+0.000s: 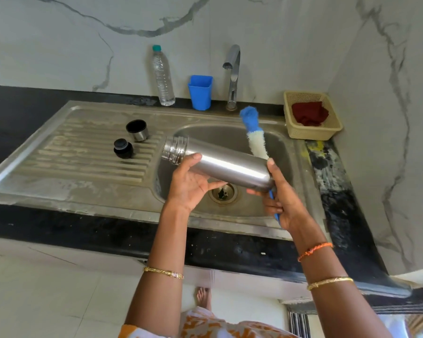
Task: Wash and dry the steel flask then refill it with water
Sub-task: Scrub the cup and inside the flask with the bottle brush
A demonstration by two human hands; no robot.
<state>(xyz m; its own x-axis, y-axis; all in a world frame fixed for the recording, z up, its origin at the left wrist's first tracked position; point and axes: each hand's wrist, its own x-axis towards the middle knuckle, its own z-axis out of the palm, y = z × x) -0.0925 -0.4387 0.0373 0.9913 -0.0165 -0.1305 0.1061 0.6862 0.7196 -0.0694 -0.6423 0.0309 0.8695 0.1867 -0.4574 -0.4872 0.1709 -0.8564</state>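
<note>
The steel flask [217, 164] lies nearly on its side in the air over the sink basin [232, 135], its long axis running from the threaded open mouth at upper left down to the base at lower right. The mouth points toward the draining board, away from the tap [233, 76].

The left hand [191, 184] cradles the flask from below, near the neck, thumb laid on the front of the body and fingers [216, 185] loosely spread under it, more a support than a tight clasp. The right hand [282, 201] is at the base end, thumb pressed against the flask's bottom edge, its other fingers curled round the blue handle of a bottle brush [254, 137]. The brush head, white bristles with a blue tip, rises behind the flask and points away from the mouth.

So the brush is at the wrong end. By my reading, scrubbing inside calls for the right hand to swing the bristles round to the mouth, or the left to turn the flask; the left hand is the nearer to the opening.

On the draining board, well apart from the flask, stand its steel cup lid [137, 130] and black stopper [123, 148]. Behind the sink, on the dark desk [22, 108], are a plastic water bottle [162, 76] and a blue holder [200, 92]; a basket [313, 132] at the right holds a dark red cloth [309, 113].
</note>
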